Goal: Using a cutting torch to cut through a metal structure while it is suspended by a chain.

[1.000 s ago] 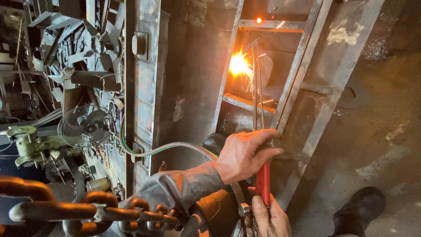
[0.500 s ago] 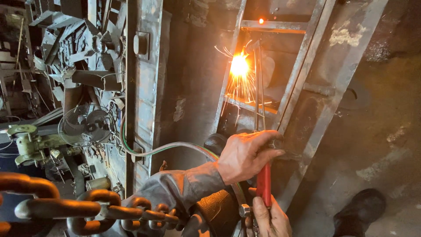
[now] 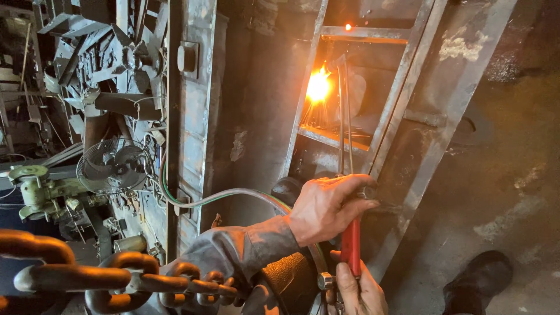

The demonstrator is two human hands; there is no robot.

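I hold a cutting torch (image 3: 344,140) with a red handle and two long thin metal tubes. My left hand (image 3: 326,207) grips it near the top of the red handle. Below, my right hand (image 3: 359,291) holds the handle's lower end by the brass fitting. The torch tip reaches up to a bright orange flame (image 3: 318,87) with sparks on a rusty steel frame (image 3: 408,111) shaped like a ladder. A grey and green hose (image 3: 233,195) runs from the torch off to the left.
A heavy rusty chain (image 3: 116,277) crosses the lower left. A small fan (image 3: 111,166) and a green angle grinder (image 3: 38,189) sit among scrap metal at left. A tall steel panel (image 3: 192,116) stands beside the frame. A black shoe (image 3: 478,280) rests on the dusty floor.
The flame keeps burning at the same spot on the frame, with the spray of sparks changing. Both hands hold almost still on the torch.
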